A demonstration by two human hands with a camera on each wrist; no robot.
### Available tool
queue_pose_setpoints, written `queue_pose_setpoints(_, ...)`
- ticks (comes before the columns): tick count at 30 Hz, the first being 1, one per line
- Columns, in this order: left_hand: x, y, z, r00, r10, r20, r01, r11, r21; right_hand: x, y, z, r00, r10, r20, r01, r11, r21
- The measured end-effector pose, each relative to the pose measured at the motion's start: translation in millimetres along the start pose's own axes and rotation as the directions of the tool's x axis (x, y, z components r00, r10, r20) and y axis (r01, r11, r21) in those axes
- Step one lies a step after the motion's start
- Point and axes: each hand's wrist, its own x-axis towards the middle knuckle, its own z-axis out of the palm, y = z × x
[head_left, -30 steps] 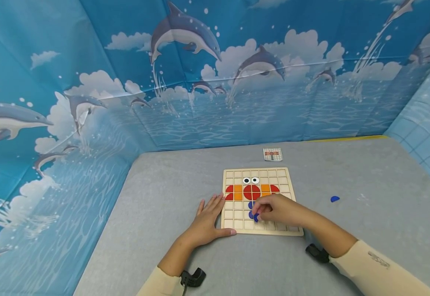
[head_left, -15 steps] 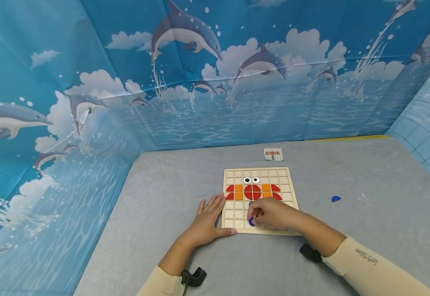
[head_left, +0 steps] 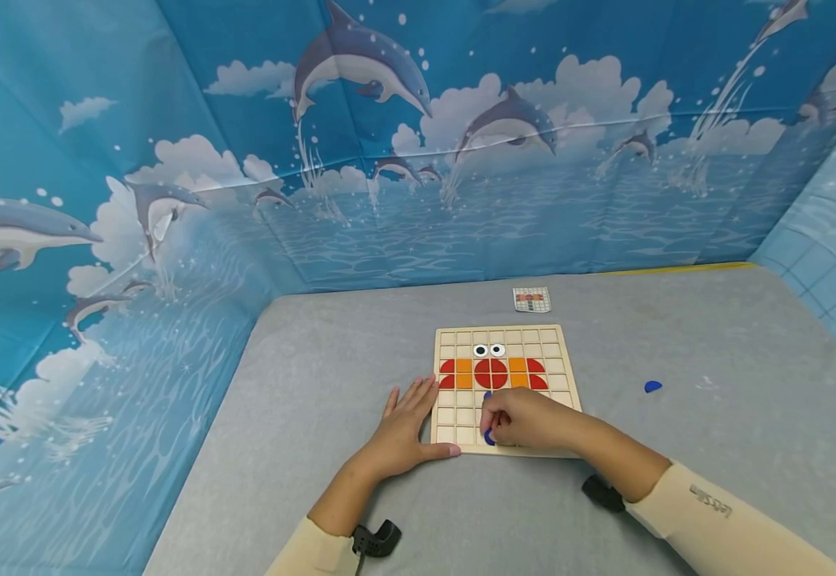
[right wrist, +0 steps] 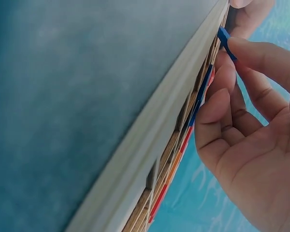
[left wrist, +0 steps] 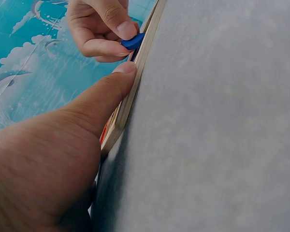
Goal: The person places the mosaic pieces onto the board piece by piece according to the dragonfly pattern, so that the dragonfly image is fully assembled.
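A wooden grid board lies on the grey table, with red, orange and eye-marked pieces set in its squares. My right hand pinches a blue curved piece between thumb and finger, low over the board's near rows. In the right wrist view, that piece is tilted at the board's surface. Other blue pieces sit in the grid, mostly hidden under this hand in the head view. My left hand rests at the board's left edge, fingers spread, its thumb along the near-left corner.
A loose blue half-round piece lies on the table right of the board. Behind the board is a small card printed with a grid pattern. A dolphin-printed curtain rises along the table's back and left sides.
My right hand has moved slightly left and toward the board's near edge with the blue piece pinched in it. The left hand stays in place.
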Motion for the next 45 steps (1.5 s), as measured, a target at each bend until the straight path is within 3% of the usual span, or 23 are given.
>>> queue_pose_setpoints(25,0.8,-4.6,5.9,1.0,0.004,-0.01,-0.004,1.0,0.017,0.0,-0.4,7.3,0.999,-0.011,-0.054,0.006,0.996,-0.09)
queue_pose_setpoints(30,0.4,-3.6,6.2,1.0,0.002,-0.009,-0.002,1.0,0.024,-4.7,2.6,3.2,0.998,0.034,-0.056,-0.037,0.998,-0.058)
queue_pose_setpoints(34,0.1,-1.8,5.3,1.0,-0.002,-0.009,0.002,1.0,0.02,-10.7,9.7,-6.9,0.992,0.07,-0.105,-0.071,0.997,-0.005)
queue_pose_setpoints(39,-0.3,-1.2,5.8,1.0,-0.012,-0.005,0.013,1.0,0.014,-21.0,21.4,-20.0,0.972,0.163,-0.169,-0.156,0.986,0.055)
queue_pose_setpoints(45,-1.4,-0.9,5.7,1.0,-0.011,-0.007,0.011,1.0,0.006,-36.8,31.7,-39.2,0.955,0.203,-0.217,-0.182,0.977,0.116)
